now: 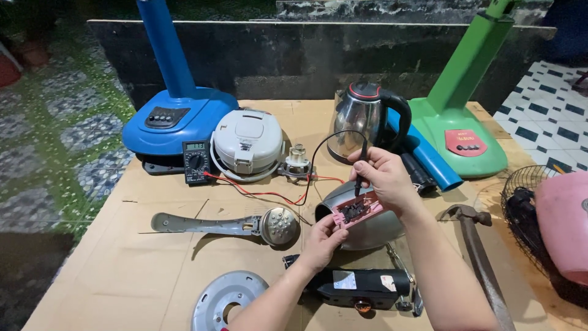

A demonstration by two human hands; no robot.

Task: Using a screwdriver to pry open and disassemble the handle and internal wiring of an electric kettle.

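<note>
Head view, looking down on a cardboard-covered table [153,270]. The right hand [383,179] is closed around a black multimeter probe [360,175], pinched pen-style with the tip pointing down onto a black switch part sitting in a pink plastic piece [356,213]. The left hand [321,242] has its fingers curled shut on the lower left end of that pink piece, steadying it. The piece rests against a round steel kettle body [367,230] lying on its side near the middle of the table, a bit toward the right edge.

The probe's black lead loops up and back, and a red lead [257,193] runs across the cardboard to a black multimeter [196,161] toward the far left corner, with a grey display on top and a round dial below.

Labels: just below the hands, near the front edge, lies a black handle part [358,287] with a white rectangular sticker and a smaller white-and-red one. The blue fan base [177,119] at the far left has a dark button panel; the green fan base [459,135] at the far right has a red panel with buttons. An upright steel kettle [364,116] stands at the far edge between them, and a hammer [478,245] lies along the right edge.
</note>
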